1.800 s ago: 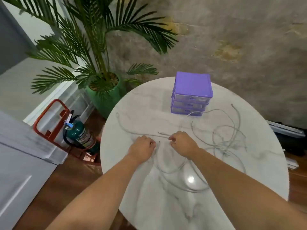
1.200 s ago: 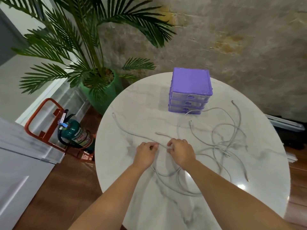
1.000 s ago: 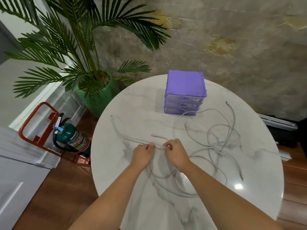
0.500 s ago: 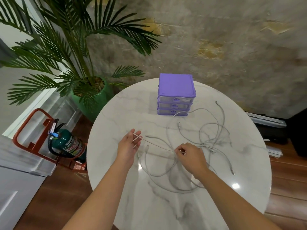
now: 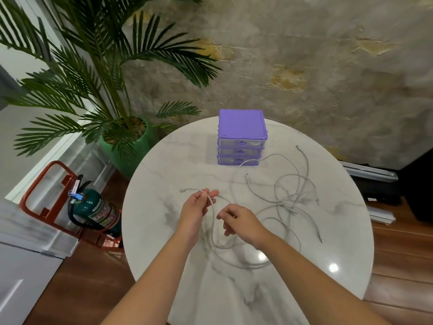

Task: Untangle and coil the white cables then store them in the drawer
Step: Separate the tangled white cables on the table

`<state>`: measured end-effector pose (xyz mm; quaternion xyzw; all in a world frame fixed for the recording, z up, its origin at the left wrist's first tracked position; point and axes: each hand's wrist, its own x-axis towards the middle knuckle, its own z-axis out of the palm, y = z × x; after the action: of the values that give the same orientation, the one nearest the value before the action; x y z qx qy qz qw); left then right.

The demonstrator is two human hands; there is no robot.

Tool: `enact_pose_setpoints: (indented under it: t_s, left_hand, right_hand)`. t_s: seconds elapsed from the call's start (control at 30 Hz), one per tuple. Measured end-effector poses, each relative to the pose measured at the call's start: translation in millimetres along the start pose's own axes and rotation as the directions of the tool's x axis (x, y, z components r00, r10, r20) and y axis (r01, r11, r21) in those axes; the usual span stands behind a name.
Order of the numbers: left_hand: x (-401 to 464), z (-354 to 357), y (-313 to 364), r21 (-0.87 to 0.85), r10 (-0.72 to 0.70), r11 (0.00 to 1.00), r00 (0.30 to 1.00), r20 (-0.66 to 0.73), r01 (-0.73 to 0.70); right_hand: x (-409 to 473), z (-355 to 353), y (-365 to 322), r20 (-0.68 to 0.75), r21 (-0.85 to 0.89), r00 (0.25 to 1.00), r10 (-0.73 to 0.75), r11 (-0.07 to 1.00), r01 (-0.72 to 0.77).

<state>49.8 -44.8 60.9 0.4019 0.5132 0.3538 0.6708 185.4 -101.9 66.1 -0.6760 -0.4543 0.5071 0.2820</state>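
White cables (image 5: 284, 195) lie tangled on the round marble table (image 5: 161, 174), mostly right of centre. My left hand (image 5: 195, 211) pinches one white cable near its end; the plug sticks out to the left and a loop hangs down from my fingers. Just to the right is my right hand (image 5: 240, 222), fingers loosely curled, holding nothing that I can see. A purple drawer unit (image 5: 241, 137) with three shut drawers stands at the table's far side. One cable runs up against its bottom drawer.
A potted palm in a green pot (image 5: 126, 146) stands left of the table. A green fire extinguisher (image 5: 93, 209) in a red stand sits on the wooden floor at the left. A rough wall is behind the table.
My left hand has pulled the cable end up and drawn a loop under it. My right hand has let go of the cable and moved closer to the left hand.
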Motion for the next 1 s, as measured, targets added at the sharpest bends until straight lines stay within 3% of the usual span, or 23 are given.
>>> enact_pose_setpoints:
  t_s: [0.23, 0.37, 0.5, 0.7, 0.9, 1.0]
  left_hand:
    - [-1.8, 11.5, 4.0, 0.043, 0.032, 0.998, 0.997, 0.077, -0.035]
    - [1.6, 9.9, 7.8, -0.218, 0.048, 0.975, 0.999, -0.023, -0.052]
    - [5.8, 2.4, 15.1, -0.329, 0.009, 0.944, 0.996, -0.085, -0.037]
    - [8.9, 2.5, 19.1, -0.466, -0.017, 0.884, 0.992, -0.121, -0.042]
    - [18.5, -26.3, 23.4, -0.597, -0.069, 0.799, 0.974, -0.215, -0.075]
    - [25.9, -41.4, 22.1, -0.663, -0.130, 0.745, 0.957, -0.261, -0.079]
  right_hand:
    - [-7.2, 3.3, 0.2, 0.024, 0.226, 1.000, -0.011, 0.974, 0.006]
    - [-12.6, 0.2, 7.4, -0.065, 0.446, 0.996, 0.067, 0.894, -0.031]
    - [-18.9, -11.9, 16.2, -0.201, 0.260, 0.976, 0.087, 0.965, -0.032]
    - [-22.2, -22.2, 17.6, -0.160, 0.156, 0.982, 0.096, 0.985, -0.071]
    - [-33.6, -62.4, 42.0, -0.139, 0.343, 0.982, 0.131, 0.936, -0.076]
    - [-41.1, -85.6, 48.5, -0.198, 0.265, 0.975, 0.100, 0.963, -0.045]
